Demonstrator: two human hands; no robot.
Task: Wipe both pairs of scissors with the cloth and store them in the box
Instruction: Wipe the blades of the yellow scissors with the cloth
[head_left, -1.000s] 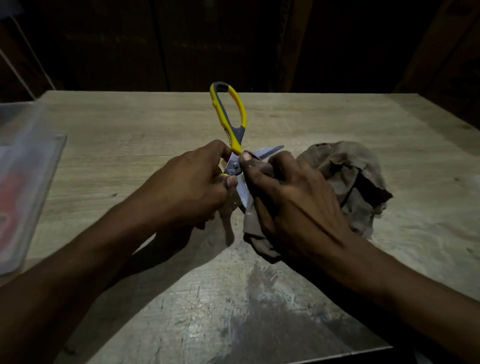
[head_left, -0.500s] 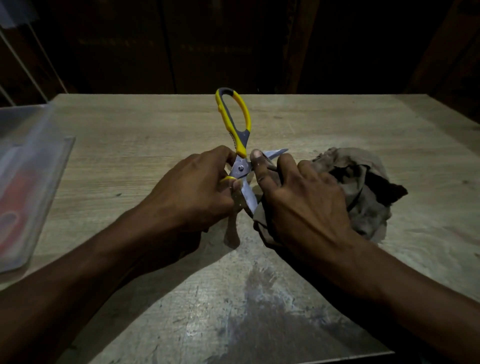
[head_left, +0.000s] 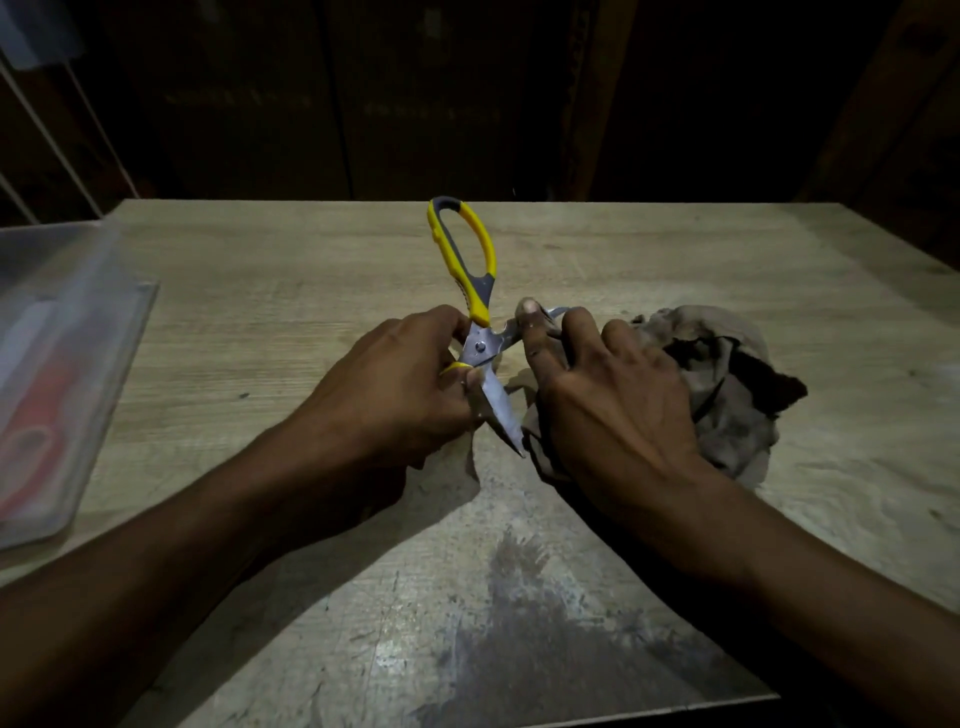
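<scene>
Above the wooden table (head_left: 623, 249), centre: yellow-handled scissors (head_left: 470, 291), blades spread. Left hand (head_left: 395, 384) curled round lower handle. Right hand (head_left: 613, 400) pinching one blade through brown cloth (head_left: 727, 395). At table's left edge: clear box (head_left: 57, 374), red-handled scissors (head_left: 31, 447) inside.

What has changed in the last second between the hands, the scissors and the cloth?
Little: the right hand slid its cloth grip slightly along the upper blade of the yellow scissors. The left hand still grips the lower handle, blades open. The box stayed at the left.
</scene>
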